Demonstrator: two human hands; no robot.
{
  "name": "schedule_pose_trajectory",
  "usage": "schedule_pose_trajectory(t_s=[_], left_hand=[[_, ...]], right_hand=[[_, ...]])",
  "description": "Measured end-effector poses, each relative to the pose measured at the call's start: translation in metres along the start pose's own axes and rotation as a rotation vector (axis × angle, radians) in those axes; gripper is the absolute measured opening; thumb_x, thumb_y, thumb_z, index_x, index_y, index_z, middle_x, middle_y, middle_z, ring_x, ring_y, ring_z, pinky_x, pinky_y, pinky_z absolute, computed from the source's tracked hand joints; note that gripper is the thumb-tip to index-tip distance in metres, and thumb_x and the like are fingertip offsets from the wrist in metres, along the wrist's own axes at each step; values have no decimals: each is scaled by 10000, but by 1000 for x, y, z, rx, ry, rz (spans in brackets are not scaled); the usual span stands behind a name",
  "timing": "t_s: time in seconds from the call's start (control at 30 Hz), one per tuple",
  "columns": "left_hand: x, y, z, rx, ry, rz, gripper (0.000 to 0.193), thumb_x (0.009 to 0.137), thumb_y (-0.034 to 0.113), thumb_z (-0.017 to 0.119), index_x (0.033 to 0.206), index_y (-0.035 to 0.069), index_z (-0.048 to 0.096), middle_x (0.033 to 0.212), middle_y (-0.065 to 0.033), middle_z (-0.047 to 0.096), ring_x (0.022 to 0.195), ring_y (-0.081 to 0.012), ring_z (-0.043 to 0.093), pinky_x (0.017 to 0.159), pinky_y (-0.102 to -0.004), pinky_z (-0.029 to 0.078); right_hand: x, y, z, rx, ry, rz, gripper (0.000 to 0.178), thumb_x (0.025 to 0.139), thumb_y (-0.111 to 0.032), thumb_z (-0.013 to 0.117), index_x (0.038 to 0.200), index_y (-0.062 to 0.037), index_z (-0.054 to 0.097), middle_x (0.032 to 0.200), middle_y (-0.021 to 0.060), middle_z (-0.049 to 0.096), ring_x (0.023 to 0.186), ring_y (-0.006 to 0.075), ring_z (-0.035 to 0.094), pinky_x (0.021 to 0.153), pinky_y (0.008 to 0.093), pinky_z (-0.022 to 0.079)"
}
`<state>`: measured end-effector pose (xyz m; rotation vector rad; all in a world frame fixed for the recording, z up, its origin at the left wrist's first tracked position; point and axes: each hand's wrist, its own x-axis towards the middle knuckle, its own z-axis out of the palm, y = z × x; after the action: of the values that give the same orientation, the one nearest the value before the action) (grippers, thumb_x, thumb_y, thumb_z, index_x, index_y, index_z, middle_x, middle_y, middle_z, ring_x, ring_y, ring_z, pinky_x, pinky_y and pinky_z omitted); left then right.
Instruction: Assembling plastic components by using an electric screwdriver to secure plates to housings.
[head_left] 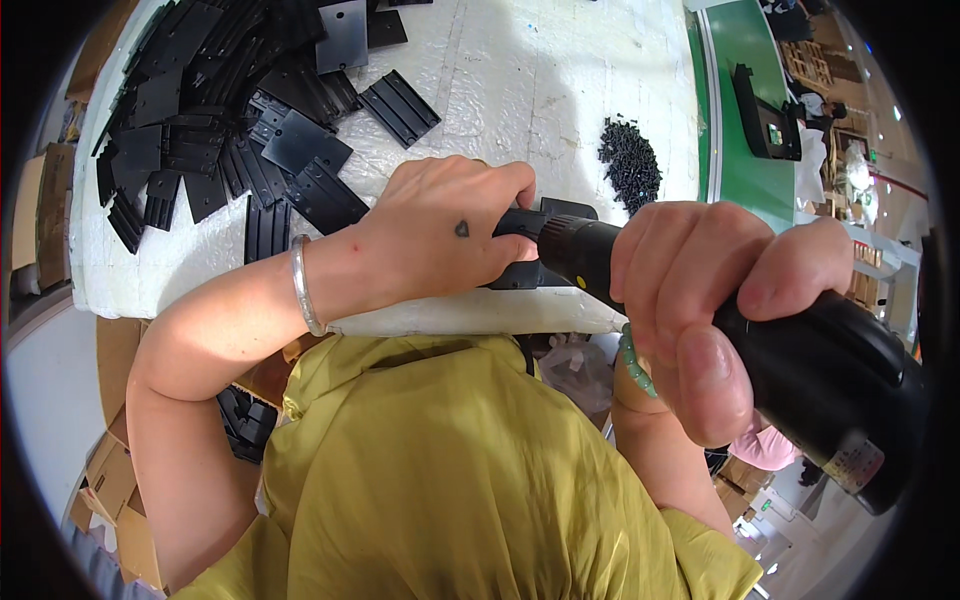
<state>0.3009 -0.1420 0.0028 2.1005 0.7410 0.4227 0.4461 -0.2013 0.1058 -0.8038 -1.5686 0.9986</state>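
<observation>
My right hand point(700, 300) is wrapped round a black electric screwdriver point(835, 365), held slanting with its narrow nose toward the left. At the table's near edge, my left hand point(440, 225) is closed, with thumb and forefinger at the driver's nose and on a black plastic part point(570, 209). Much of that part is hidden under the hand and the driver, and the driver's very tip does not show. Beyond my left hand lies a heap of flat black plastic pieces point(305, 140), some ribbed. A small pile of black screws point(630, 165) is beyond my right hand.
The white-covered table point(500, 90) has its near edge at my body. Past its right side runs a green surface point(745, 60) with a long black housing point(765, 120) on it. Cardboard boxes point(45, 205) stand at the left, and more black pieces point(245, 420) sit below the table.
</observation>
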Motion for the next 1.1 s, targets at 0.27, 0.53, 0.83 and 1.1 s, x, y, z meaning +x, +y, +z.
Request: schedule_pose_trajectory(t_s=[0.27,0.53,0.83,1.1], left_hand=[[3,3,-5,-37,-74,-38,263,719,184,601,957,97,532,700,-100,576,725,-317,557,656,-413,416],[2,-2,0,-24,-29,-18,263,702,196,621,917,74,534,665,-114,576,687,-329,568,606,-427,410],[3,0,-3,-35,-69,-59,245,689,157,627,893,46,548,620,-124,565,650,-330,572,584,-429,405],[6,1,0,-20,-51,-16,245,699,166,615,907,60,543,672,-119,583,703,-325,573,627,-424,415]], right_hand=[[3,4,5,16,100,-16,291,722,-40,545,920,-130,352,595,-1,448,449,110,428,506,267,370],[2,4,3,-9,-4,-26,272,747,-78,537,960,-124,374,596,-25,443,446,88,428,484,249,367],[10,7,0,-70,-107,-21,259,740,-72,527,933,-126,362,593,-28,437,426,83,423,454,242,372],[4,4,2,-19,-50,-28,276,726,-19,555,916,-118,382,609,-7,459,446,108,442,457,259,371]])
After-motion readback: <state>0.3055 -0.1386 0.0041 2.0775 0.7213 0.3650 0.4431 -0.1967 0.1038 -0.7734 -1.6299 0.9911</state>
